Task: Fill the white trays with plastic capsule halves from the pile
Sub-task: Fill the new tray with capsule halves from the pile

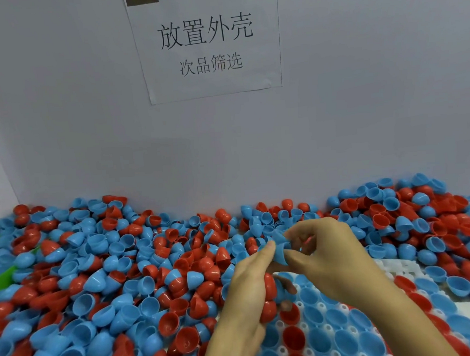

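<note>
Hands meet above white plastic tray (346, 307), its sockets partly filled with blue and red halves. Right hand (330, 251) pinches blue plastic capsule half (280, 247) between thumb and fingers; left hand (249, 285) touches same half with fingertip, cradling red plastic capsule halves (269, 286) in curled fingers. Loose pile of red and blue halves (109, 270) spreads left and behind, against grey wall with printed paper sign (208, 46).

Blue capsule half (280, 248): pinched between both grips above the pile. Pile (118, 269): loose red and blue halves, left of and beyond the grips. White tray (346, 307): beneath the grips, pockets holding open-side-up halves.
</note>
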Demonstrator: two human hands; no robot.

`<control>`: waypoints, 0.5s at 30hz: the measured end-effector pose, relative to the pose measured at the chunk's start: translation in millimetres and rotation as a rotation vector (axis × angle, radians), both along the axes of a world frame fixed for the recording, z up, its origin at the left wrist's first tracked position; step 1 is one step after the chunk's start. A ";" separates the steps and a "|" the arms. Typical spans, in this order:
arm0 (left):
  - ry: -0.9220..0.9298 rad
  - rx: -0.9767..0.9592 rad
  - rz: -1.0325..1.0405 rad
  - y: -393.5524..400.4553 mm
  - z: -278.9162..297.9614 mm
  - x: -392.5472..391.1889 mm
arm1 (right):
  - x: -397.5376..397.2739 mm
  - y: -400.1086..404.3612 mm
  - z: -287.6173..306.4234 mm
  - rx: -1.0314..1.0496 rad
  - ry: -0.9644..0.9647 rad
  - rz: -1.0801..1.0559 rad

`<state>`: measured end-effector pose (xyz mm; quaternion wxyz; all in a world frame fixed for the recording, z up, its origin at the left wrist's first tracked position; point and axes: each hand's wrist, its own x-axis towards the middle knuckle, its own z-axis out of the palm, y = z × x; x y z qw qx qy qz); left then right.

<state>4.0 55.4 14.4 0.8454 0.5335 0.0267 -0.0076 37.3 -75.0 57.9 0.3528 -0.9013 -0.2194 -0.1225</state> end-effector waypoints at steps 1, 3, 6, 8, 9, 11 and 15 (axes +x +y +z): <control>0.001 0.006 -0.003 0.3 0.4 -0.2 | 0.7 1.5 0.1 -0.020 -0.016 0.003; 0.012 0.008 0.014 2.1 2.0 -0.6 | 2.9 4.7 0.7 -0.013 -0.037 0.005; 0.072 -0.054 0.101 6.0 3.2 2.3 | 14.0 9.6 4.8 0.019 -0.034 -0.034; 0.133 -0.121 0.220 10.0 0.9 6.4 | 30.0 11.9 7.6 -0.069 -0.006 -0.066; 0.154 -0.154 0.269 12.0 -0.3 7.4 | 38.9 13.3 6.9 -0.146 0.024 -0.067; 0.167 -0.248 0.316 16.6 -0.7 6.5 | 55.5 18.0 3.2 -0.315 0.101 -0.063; 0.133 -0.452 0.341 21.5 0.0 3.8 | 76.4 28.9 -10.8 -0.574 0.244 -0.043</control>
